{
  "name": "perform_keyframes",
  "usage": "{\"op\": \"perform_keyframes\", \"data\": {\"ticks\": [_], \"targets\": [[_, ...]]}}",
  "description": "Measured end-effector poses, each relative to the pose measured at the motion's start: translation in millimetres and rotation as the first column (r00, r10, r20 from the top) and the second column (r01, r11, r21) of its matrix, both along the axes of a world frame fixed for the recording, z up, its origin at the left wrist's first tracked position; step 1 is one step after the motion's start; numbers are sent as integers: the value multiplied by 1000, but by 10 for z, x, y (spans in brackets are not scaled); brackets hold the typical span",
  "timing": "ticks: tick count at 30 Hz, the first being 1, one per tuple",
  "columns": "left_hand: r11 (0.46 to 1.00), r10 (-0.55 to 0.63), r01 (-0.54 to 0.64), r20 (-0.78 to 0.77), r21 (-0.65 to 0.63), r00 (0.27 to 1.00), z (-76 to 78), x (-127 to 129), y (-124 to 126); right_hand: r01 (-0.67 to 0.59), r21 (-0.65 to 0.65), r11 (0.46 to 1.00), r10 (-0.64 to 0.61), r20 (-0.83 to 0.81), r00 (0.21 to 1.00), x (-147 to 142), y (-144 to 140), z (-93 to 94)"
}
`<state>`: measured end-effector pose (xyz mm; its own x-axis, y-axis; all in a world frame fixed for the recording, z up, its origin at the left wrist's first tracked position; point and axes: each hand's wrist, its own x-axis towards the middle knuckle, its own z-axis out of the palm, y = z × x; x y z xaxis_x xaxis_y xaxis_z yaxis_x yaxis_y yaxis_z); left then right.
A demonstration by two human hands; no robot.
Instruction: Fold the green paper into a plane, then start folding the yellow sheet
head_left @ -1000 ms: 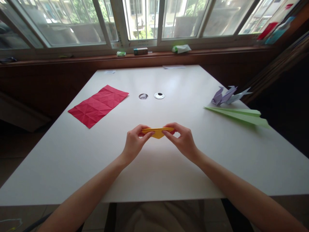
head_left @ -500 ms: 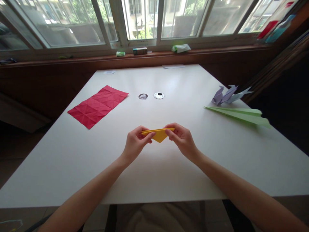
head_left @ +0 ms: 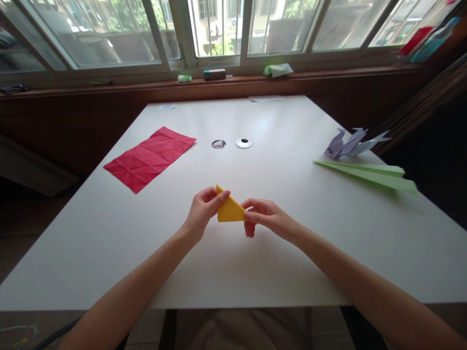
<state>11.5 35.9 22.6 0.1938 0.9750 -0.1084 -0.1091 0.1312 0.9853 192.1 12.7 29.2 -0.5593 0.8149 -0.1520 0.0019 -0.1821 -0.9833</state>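
Both hands pinch the folded yellow paper triangle (head_left: pixel 229 210) just above the white table (head_left: pixel 255 262) — left hand (head_left: pixel 203 213) on its upright edge, right hand (head_left: pixel 263 217) on the near corner — flat face toward the person, likely for checking.

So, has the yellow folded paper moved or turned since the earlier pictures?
Yes. The yellow paper was edge-on between both hands; it now shows a flat triangular face, slightly nearer the table's front edge.

2 bare forearms (no sleeves, rings or watch), beige trousers.

Yellow paper triangle (head_left: pixel 229 211), creased red sheet (head_left: pixel 150 156), white table (head_left: pixel 109 233)
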Motion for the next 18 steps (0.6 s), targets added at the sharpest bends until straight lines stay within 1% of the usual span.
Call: {"op": "perform_keyframes", "data": {"ticks": [2,4,5,7,9,10,12,14,16,18], "targets": [[1000,-10,11,-60,18,998,9,2,-12,-102,-51,993,102,9,995,-15,-28,-9],[998,-32,38,-118,50,993,22,4,-25,-121,-61,991,121,8,993,-33,-43,-30],[996,-55,64,-132,64,990,28,5,-29,-94,-48,994,94,1,996,-42,-44,-44],[988,-122,132,-116,82,986,37,11,-34,18,-9,1000,-18,-30,999,-60,-37,-75],[977,-187,194,-75,91,979,37,17,-32,132,21,991,-131,-56,990,-76,-29,-102],[974,-200,205,-64,93,978,32,19,-28,165,32,986,-163,-56,985,-82,-26,-110],[976,-187,194,-74,98,980,15,17,-15,160,65,985,-160,-15,987,-86,-27,-112],[979,-165,176,-104,102,981,-3,7,-1,152,126,980,-160,61,985,-76,-26,-96],[977,-154,173,-152,122,976,-14,-8,4,221,197,955,-246,110,963,-51,-15,-69],[971,-154,190,-230,145,961,-12,-18,-7,345,245,906,-374,81,924,-23,3,-37]]}}
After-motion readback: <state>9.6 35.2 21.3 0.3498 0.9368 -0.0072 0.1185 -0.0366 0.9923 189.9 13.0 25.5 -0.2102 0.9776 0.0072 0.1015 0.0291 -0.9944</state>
